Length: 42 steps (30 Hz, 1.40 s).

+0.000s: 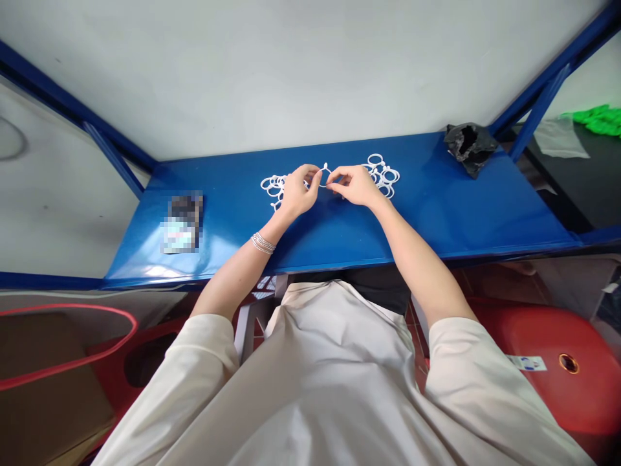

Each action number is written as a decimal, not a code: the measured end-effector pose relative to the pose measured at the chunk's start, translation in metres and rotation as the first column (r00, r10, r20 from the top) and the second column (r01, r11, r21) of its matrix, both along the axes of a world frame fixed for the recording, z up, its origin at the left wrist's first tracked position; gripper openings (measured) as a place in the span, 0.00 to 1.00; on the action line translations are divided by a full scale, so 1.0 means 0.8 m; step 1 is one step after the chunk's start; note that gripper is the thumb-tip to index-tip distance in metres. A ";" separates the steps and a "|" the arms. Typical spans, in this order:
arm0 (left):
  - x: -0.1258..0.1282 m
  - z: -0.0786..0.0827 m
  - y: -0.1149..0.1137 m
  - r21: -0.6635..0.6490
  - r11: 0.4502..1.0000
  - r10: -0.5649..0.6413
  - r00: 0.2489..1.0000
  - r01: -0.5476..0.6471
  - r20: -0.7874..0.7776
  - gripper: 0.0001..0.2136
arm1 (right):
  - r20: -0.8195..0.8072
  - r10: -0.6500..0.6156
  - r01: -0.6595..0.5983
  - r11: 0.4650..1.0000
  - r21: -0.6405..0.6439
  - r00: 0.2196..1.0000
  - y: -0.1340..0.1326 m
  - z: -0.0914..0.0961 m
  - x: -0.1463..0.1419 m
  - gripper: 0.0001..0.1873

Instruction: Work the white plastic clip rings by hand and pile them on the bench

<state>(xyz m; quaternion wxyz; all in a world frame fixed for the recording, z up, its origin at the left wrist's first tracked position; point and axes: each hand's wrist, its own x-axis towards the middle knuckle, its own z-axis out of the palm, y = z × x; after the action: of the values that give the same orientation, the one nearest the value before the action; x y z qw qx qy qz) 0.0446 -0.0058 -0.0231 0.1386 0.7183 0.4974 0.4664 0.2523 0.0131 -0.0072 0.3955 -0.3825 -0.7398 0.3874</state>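
Observation:
Between my hands, just above the table, is a small white ring [325, 166] with a knob on its top edge. My left hand [299, 189] pinches its left side between thumb and fingers. My right hand [357, 186] pinches the opposite side. A cluster of similar white rings [270, 184] lies beside and partly behind my left hand. Another cluster of white rings [389, 175] lies just beyond my right hand, partly covered by it. Some fingertips are hidden, and the fine detail of the ring is too small to make out.
The blue table [223, 194] stands against a pale wall. A blurred-out flat object [182, 223] lies at its left, a crumpled black plastic bag [469, 149] at the back right. Blue frame bars rise at both ends. A red stool [543, 343] is below right.

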 end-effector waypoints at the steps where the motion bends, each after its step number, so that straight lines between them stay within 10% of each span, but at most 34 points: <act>1: 0.000 0.000 0.000 0.000 1.000 -0.023 1.000 0.023 0.011 0.10 | -0.008 0.004 -0.004 1.000 -0.019 1.000 0.000 -0.001 0.000 0.07; 18: 0.004 0.005 -0.004 -0.253 0.881 -0.302 0.888 0.399 0.348 0.14 | -0.206 0.110 -0.160 0.956 -0.246 0.972 -0.007 0.014 -0.005 0.11; 27: 0.023 0.027 -0.015 -0.214 0.774 -0.411 0.729 0.597 0.547 0.25 | -0.368 -0.036 -0.119 0.913 -0.389 0.929 -0.016 0.022 -0.034 0.42; 42: 0.008 0.006 -0.004 -0.154 0.925 -0.275 0.893 0.346 0.357 0.23 | -0.438 -0.076 -0.131 0.897 -0.422 0.896 -0.016 0.027 -0.026 0.30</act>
<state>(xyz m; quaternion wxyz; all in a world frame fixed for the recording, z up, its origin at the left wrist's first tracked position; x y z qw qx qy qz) 0.0508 -0.0087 -0.0182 0.3689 0.6818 0.3926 0.4949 0.2314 0.0006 0.0146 0.4507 -0.3528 -0.5283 0.6271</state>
